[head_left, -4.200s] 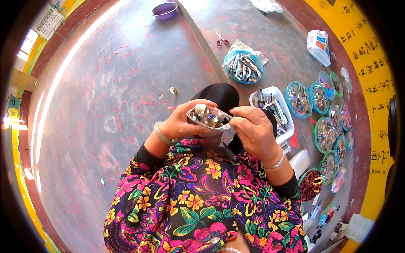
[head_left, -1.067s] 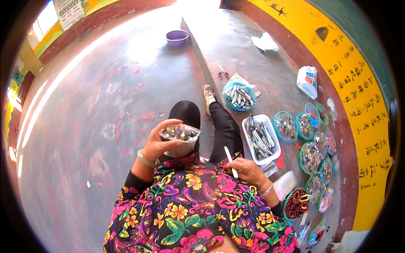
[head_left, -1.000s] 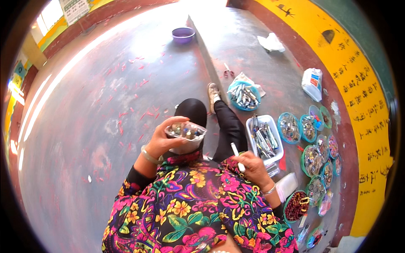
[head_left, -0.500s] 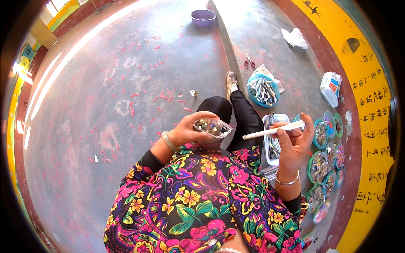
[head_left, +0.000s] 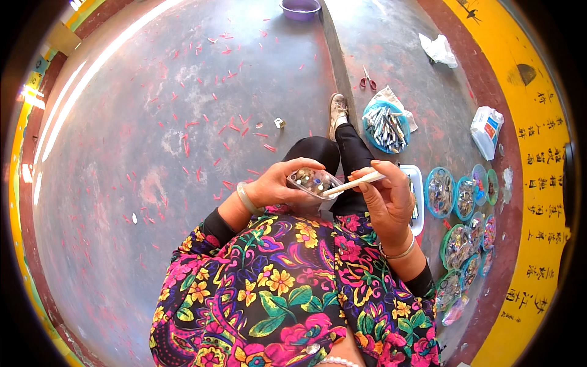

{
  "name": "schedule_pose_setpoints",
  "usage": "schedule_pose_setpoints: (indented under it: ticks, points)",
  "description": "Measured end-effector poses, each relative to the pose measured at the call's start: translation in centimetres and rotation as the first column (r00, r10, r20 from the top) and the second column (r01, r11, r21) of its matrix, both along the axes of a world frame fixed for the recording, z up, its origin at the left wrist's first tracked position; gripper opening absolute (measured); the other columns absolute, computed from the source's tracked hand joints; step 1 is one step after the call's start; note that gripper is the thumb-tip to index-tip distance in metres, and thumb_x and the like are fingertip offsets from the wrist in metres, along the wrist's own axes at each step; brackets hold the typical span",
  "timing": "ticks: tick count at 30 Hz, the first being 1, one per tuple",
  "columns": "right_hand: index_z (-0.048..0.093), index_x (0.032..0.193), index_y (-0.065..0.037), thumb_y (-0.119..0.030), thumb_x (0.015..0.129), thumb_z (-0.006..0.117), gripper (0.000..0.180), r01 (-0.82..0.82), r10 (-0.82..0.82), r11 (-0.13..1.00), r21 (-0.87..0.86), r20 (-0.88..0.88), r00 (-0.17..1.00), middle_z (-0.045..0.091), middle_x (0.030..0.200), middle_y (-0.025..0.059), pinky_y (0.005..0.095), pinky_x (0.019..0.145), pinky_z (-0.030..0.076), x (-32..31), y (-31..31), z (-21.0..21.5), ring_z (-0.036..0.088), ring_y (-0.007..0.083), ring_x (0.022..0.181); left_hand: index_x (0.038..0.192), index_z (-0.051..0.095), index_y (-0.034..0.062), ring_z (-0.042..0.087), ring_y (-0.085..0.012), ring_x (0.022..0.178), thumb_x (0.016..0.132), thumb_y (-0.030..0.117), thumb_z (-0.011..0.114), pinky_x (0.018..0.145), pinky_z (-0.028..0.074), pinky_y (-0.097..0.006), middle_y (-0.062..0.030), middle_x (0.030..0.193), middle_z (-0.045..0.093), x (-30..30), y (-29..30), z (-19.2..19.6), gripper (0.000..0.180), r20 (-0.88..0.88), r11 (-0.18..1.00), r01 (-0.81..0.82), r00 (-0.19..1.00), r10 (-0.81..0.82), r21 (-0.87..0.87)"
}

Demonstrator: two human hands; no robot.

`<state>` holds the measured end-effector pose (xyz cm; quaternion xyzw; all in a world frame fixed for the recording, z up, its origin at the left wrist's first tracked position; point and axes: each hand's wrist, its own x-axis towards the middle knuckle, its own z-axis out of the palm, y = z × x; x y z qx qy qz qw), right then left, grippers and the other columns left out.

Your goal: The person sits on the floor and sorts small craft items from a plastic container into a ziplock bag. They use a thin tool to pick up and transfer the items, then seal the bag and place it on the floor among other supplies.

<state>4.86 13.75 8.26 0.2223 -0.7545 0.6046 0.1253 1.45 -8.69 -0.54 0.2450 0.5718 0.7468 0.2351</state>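
My left hand (head_left: 269,185) is wrapped round a small clear plastic container (head_left: 324,194), held upright above my lap. Inside it are several small round-ended pieces in dark, white and blue; their kind is too small to make out. Between the fingertips of my right hand (head_left: 394,205) is a slim white pen-like stick (head_left: 354,183), slanting down to the left. Its lower tip is at the container's right rim; whether it touches is unclear.
To my right are a white tray (head_left: 416,177), a blue basket of pens (head_left: 368,131) and several round baskets of small parts (head_left: 441,192). Red-handled scissors (head_left: 368,82), a white bag (head_left: 438,50) and a purple basin (head_left: 299,13) lie farther off. Red scraps (head_left: 234,128) litter the floor.
My right hand has moved left with the white stick, bringing its tip to the container. The left hand still holds the container in nearly the same place.
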Motion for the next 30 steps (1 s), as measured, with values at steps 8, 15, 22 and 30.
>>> schedule_pose_setpoints:
  ticks: [8, 15, 22, 30]
  points:
    - [0.055, 0.113, 0.002, 0.0, 0.086, 0.061, 0.027, -0.017, 0.019, 0.993, 0.115, -0.018, 1.0, 0.066, 0.091, 0.0118, 0.0243, 0.071, 0.051, -2.5, -0.3, 1.5, 0.065, 0.0143, 0.081, 0.124, 0.05, 0.0018, 0.054, -0.0132, 0.106, 0.075, 0.0, 0.069, 0.093, 0.043, -0.028, -0.0076, 0.116, 0.058, -2.4, 0.1, 0.6, 0.052, -0.043, 0.997, -0.024, 0.999, 0.027, 0.07]
    - [0.058, 0.103, 0.0, 0.0, 0.083, 0.064, 0.022, 0.104, -0.095, 0.986, 0.132, -0.074, 0.993, 0.065, 0.085, 0.0116, 0.026, 0.066, 0.051, -3.1, -2.6, -0.6, 0.065, 0.0179, 0.074, 0.123, 0.051, 0.0015, 0.054, -0.0154, 0.109, 0.075, 0.003, 0.072, 0.096, 0.042, -0.03, -0.008, 0.119, 0.057, -4.0, -0.7, -0.3, 0.053, -0.076, 0.99, -0.097, 0.992, 0.105, 0.098]
    - [0.064, 0.092, -0.002, 0.002, 0.071, 0.068, 0.022, 0.151, -0.05, 0.947, 0.282, -0.335, 0.941, 0.064, 0.08, 0.0098, 0.0348, 0.066, 0.048, -4.0, -3.1, -1.4, 0.062, 0.026, 0.073, 0.129, 0.045, -0.0021, 0.052, -0.0208, 0.116, 0.073, 0.004, 0.074, 0.1, 0.041, -0.034, -0.0158, 0.128, 0.053, -3.7, -0.8, -0.6, 0.064, -0.006, 0.988, -0.06, 0.998, 0.062, 0.139]
    - [0.064, 0.084, -0.006, -0.002, 0.069, 0.071, 0.017, 0.188, -0.038, 0.905, 0.38, -0.369, 0.929, 0.063, 0.08, 0.0064, 0.0341, 0.071, 0.045, -4.0, -3.7, -1.4, 0.06, 0.0239, 0.075, 0.13, 0.045, -0.0017, 0.052, -0.0202, 0.116, 0.071, 0.004, 0.076, 0.1, 0.041, -0.034, -0.0155, 0.129, 0.052, -3.2, -0.7, -0.2, 0.066, 0.041, 0.986, -0.067, 0.997, 0.062, 0.151]
